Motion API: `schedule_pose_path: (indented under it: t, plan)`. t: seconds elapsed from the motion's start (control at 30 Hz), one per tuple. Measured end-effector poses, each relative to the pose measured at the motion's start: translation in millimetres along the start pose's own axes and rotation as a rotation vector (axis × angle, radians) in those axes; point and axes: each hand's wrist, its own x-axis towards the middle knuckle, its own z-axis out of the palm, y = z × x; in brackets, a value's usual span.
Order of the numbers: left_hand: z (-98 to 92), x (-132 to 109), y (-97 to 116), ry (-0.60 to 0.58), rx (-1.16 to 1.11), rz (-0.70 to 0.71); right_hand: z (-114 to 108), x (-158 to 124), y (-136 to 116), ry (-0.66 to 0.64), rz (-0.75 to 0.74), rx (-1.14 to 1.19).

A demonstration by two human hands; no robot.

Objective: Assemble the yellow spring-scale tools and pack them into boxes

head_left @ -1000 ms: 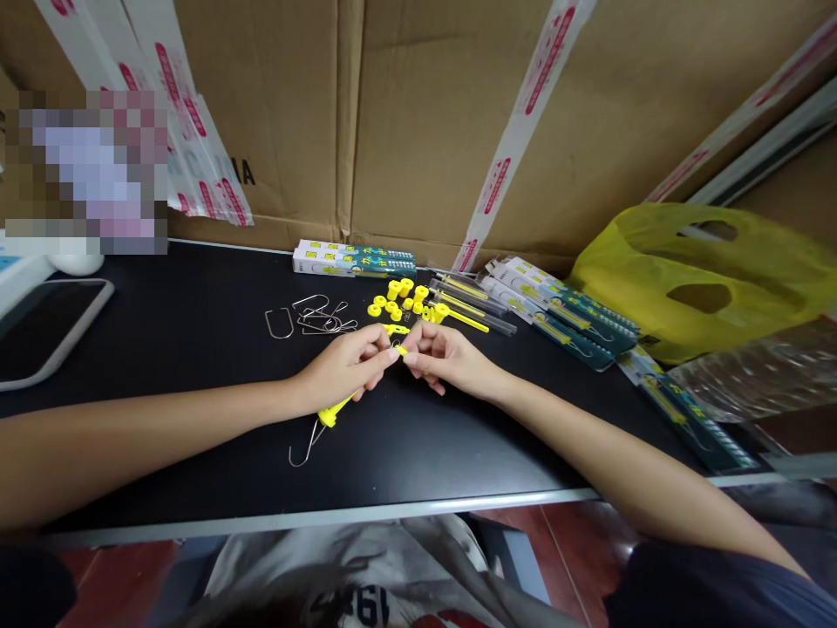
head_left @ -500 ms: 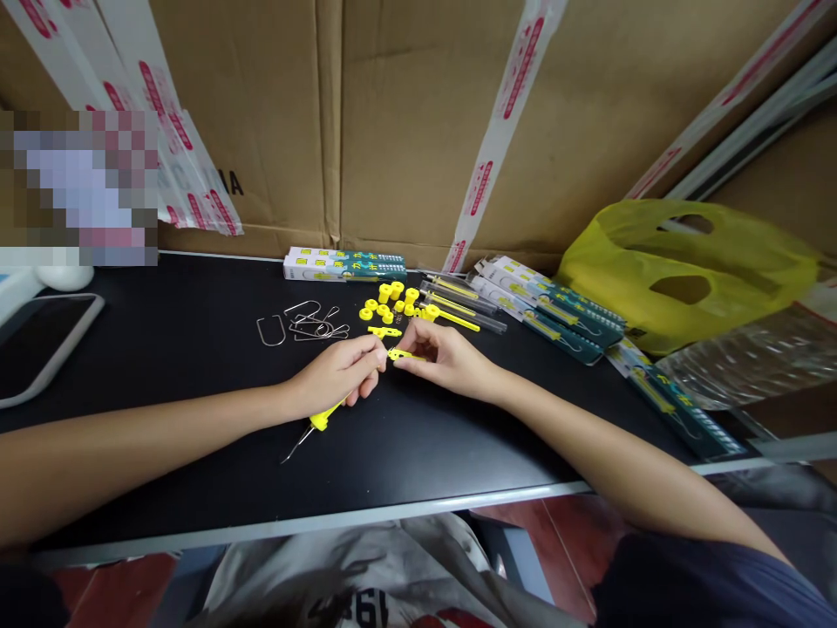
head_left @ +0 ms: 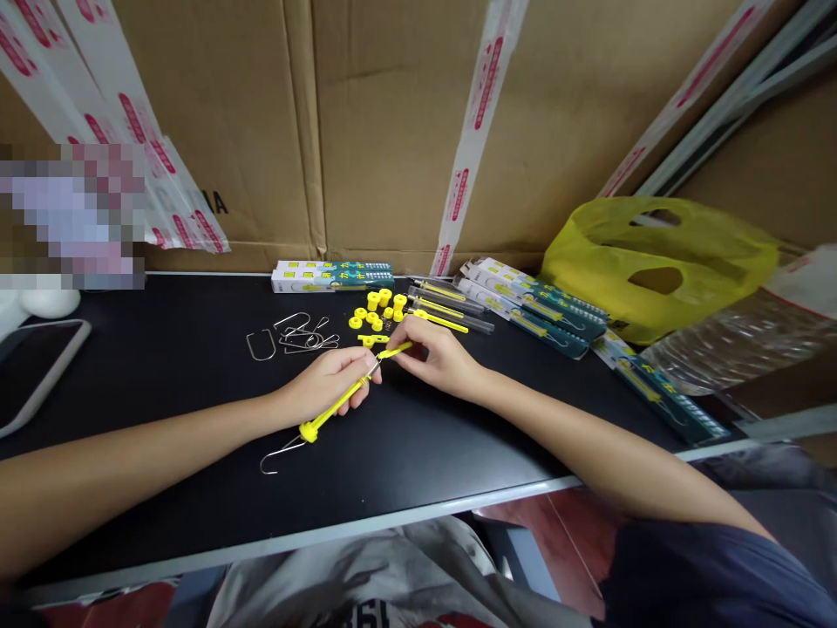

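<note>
My left hand [head_left: 335, 373] is closed around a yellow spring scale rod [head_left: 335, 406], which slants down toward me. A wire hook [head_left: 277, 455] sticks out of the rod's wide lower end. At the rod's upper end, near my left fingertips, there is a thin silvery part, perhaps the spring. My right hand [head_left: 445, 353] pinches a small flat yellow plastic piece [head_left: 395, 351] that meets this upper end. Whether the two are joined, I cannot tell. Just beyond my fingers lie another small yellow piece [head_left: 373, 340] and several yellow caps [head_left: 374, 302].
Bent wire hooks [head_left: 306, 335] lie left of the caps. Clear tubes with yellow rods [head_left: 458, 303] are behind my right hand. Printed boxes [head_left: 333, 276] lie at the back and right, beside a yellow plastic bag [head_left: 588, 279]. A phone [head_left: 39, 375] rests far left. Cardboard [head_left: 385, 131] stands behind.
The rod has turned in my left hand, so its hook and more of its length show. The right hand's yellow piece now tilts upward. The whole view has shifted slightly.
</note>
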Motion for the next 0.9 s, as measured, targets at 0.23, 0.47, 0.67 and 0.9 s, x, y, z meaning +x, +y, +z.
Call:
schedule_pose_path:
  t: [0.23,0.47,0.67,0.9]
  plan:
    - [-0.5,1,0,-0.038,0.014,0.02,-1,3,2,0.038,-0.094,-0.059]
    - [2.2,2,2,0.006,-0.027,0.021,-44,9,25,-0.049,0.312,-0.84]
    - [4.5,0,6,0.02,-0.058,0.02,-69,3,44,-0.307,0.506,-0.993]
    - [3.9,2,4,0.02,-0.061,0.019,-66,3,47,-0.313,0.523,-0.979]
